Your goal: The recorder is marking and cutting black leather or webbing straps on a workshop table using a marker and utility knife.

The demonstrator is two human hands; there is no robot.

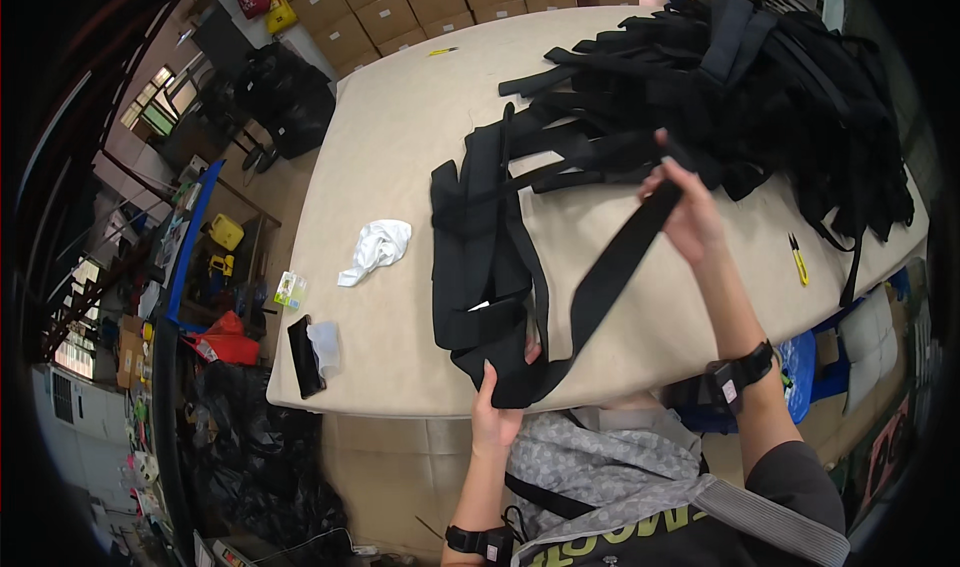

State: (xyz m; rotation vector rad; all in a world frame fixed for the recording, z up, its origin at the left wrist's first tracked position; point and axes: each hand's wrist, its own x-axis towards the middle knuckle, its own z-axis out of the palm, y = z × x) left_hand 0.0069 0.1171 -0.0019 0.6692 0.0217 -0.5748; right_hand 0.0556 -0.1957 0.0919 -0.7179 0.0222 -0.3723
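Note:
My left hand (495, 407) grips a folded stretch of black strap (520, 372) at the near edge of the cream padded table (370, 337), thumb on top. Up and to the right, my right hand (685, 207) holds the same wide strap, which runs diagonally between the two hands. Long black straps (460, 257) lie folded lengthwise just beyond my left hand. A big tangled heap of similar black straps (800, 107) covers the table's back right.
Yellow-handled snips (798, 259), a white cloth (375, 252), a dark phone (305, 357) and another yellow tool (442, 52) lie on the table. Cardboard boxes (390, 12) stand behind it. Black bags (285, 102), a cluttered bench (210, 267) and a blue stool (795, 372) surround it.

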